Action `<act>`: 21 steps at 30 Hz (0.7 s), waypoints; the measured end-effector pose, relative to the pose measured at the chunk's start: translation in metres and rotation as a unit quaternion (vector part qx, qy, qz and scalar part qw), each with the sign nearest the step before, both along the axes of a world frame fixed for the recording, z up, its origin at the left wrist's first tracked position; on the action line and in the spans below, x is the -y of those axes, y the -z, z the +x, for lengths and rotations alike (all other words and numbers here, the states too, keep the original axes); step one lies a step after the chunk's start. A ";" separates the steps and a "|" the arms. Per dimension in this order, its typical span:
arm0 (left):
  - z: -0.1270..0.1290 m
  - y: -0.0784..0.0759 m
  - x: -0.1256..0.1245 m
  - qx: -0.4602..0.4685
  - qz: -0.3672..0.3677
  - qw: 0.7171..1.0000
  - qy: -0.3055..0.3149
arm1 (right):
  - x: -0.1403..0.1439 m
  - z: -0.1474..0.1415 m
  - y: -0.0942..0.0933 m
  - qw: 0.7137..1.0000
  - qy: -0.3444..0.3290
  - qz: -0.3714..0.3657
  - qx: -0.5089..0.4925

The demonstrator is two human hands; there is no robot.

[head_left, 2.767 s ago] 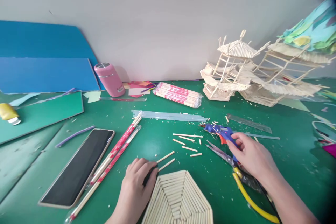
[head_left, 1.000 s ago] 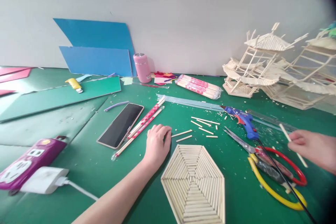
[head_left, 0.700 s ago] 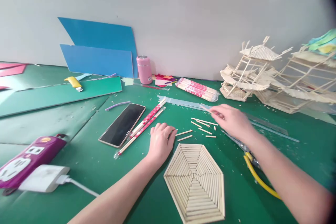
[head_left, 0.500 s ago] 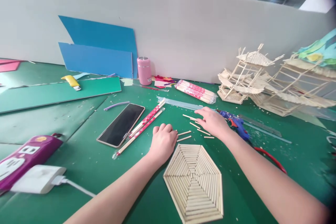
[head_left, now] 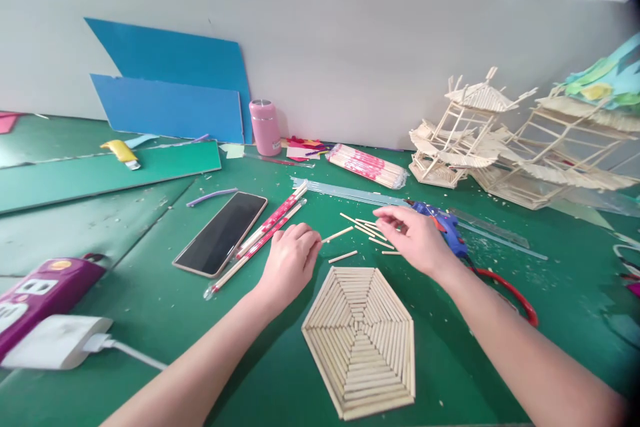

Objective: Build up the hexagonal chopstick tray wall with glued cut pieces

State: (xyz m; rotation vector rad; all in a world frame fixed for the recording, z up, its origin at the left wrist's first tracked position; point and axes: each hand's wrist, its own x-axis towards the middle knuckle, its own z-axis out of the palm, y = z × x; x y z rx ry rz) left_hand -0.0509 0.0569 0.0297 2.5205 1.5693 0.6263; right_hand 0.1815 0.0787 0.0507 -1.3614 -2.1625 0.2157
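A flat hexagonal panel (head_left: 357, 340) made of glued wooden sticks lies on the green mat in front of me. My left hand (head_left: 290, 263) rests just above its upper left corner, fingers curled, pinching the near end of a short stick (head_left: 339, 234) that points up and right. A second short stick (head_left: 343, 257) lies loose beside it. My right hand (head_left: 417, 240) hovers over several loose cut sticks (head_left: 367, 228), fingertips down among them and blurred; whether it grips one is unclear. A blue glue gun (head_left: 449, 230) lies just behind that hand.
A phone (head_left: 220, 240) and wrapped chopsticks (head_left: 265, 233) lie left of my left hand. A purple power strip (head_left: 40, 290) with a white plug (head_left: 55, 343) sits near left. A pink bottle (head_left: 265, 127), chopstick pack (head_left: 367, 165) and stick pavilion models (head_left: 465, 133) stand along the wall. Red scissor handles (head_left: 510, 290) lie right.
My right hand left the glue gun, picked up a stick at the right and swung left over the loose sticks. My left hand raised one of the two short sticks.
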 end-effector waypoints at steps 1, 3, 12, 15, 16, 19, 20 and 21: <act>-0.003 -0.006 -0.001 0.009 -0.018 1.000 0.021 | 0.000 -0.010 -0.004 1.000 -0.029 0.008 0.001; -0.007 -0.018 -0.007 0.023 -0.060 0.996 0.065 | -0.001 -0.026 -0.011 0.996 -0.086 0.017 0.013; 0.003 -0.047 -0.032 0.108 -0.245 0.959 0.092 | -0.007 -0.032 -0.012 0.991 -0.127 -0.005 0.041; 0.006 -0.043 -0.025 0.123 -0.255 0.956 0.080 | 0.004 -0.025 -0.004 0.994 -0.103 -0.038 0.024; 0.005 -0.039 -0.021 0.131 -0.241 0.959 0.074 | 0.008 -0.023 0.000 0.994 -0.094 -0.050 0.009; 0.000 -0.023 -0.007 0.129 -0.186 0.971 0.071 | 0.021 -0.017 0.012 0.993 -0.085 -0.081 -0.023; -0.001 -0.018 -0.003 0.120 -0.183 0.973 0.072 | 0.025 -0.015 0.016 0.992 -0.086 -0.091 -0.024; -0.001 -0.012 0.000 0.111 -0.183 0.974 0.071 | 0.027 -0.014 0.019 0.991 -0.088 -0.100 -0.021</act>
